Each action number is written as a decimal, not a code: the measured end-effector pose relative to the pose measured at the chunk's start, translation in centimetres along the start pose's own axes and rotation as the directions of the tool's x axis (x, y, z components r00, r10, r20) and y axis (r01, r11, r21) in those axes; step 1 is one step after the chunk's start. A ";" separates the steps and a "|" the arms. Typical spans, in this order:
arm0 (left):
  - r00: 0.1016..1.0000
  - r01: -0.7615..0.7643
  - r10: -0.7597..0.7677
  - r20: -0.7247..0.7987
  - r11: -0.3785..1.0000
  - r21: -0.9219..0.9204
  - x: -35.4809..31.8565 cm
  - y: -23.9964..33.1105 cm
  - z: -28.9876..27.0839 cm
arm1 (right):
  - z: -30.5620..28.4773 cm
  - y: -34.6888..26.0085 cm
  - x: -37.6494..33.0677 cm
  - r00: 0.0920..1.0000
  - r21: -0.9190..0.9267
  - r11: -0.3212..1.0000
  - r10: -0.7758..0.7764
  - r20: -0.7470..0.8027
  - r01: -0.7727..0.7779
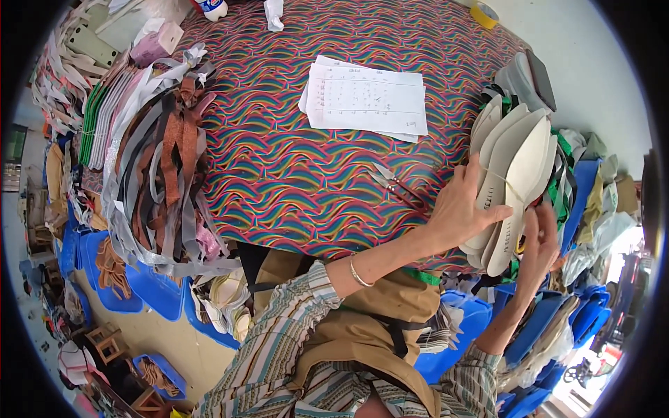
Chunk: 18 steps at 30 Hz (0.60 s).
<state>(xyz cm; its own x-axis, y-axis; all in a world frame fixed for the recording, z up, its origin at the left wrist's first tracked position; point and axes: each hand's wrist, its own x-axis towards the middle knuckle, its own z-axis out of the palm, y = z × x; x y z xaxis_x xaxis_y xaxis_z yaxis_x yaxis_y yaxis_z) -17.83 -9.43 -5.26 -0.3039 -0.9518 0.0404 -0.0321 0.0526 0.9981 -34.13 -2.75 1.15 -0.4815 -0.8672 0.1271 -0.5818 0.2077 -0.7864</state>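
At the table's right edge lie stacks of off-white, insole-shaped pieces, bound with a thin tie and marked on their narrow ends. My left hand grips the near bundle from its left side, with the thumb across the top. Against the bundle's right side my right hand is closed, its fingers curled at the edge and partly hidden. A pair of thread snips with red handles lies left of my left hand, blades pointing away from me. Beyond the snips rest white paper sheets with handwriting.
Brown, grey and black strips hang in a heap at the table's left. Yellow tape and a bottle stand at the far side. Blue bins of cut pieces sit on the floor; more bins line the right.
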 end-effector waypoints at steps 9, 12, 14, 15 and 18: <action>0.999 -0.045 0.044 -0.021 0.995 -0.083 0.2 -1.0 0.7 | 2.8 -0.8 8.7 0.938 -0.201 0.937 -0.316 -0.141 0.286; 0.999 -0.049 0.048 -0.020 0.994 -0.093 0.2 -1.3 0.6 | 3.1 -1.9 8.2 0.962 -0.070 0.972 -0.234 -0.141 0.226; 0.997 -0.069 0.066 -0.036 0.994 -0.086 0.2 -1.4 0.7 | 2.3 -0.6 9.0 0.966 0.045 0.972 -0.222 -0.132 0.230; 0.997 -0.068 0.065 -0.037 0.994 -0.085 0.2 -1.2 0.5 | 2.1 -0.7 9.2 0.970 0.165 0.959 -0.212 -0.118 0.230; 0.996 -0.082 0.084 0.014 0.988 -0.133 0.4 -0.5 0.0 | 2.0 -0.9 9.0 0.977 0.202 0.957 -0.192 -0.090 0.207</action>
<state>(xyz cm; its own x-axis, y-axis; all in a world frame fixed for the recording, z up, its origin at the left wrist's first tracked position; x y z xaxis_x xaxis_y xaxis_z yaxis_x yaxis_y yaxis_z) -17.91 -9.89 -5.72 -0.3192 -0.9396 0.1236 0.1195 0.0895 0.9888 -36.62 -11.62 1.73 -0.4177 -0.8465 0.3301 -0.5239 -0.0724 -0.8487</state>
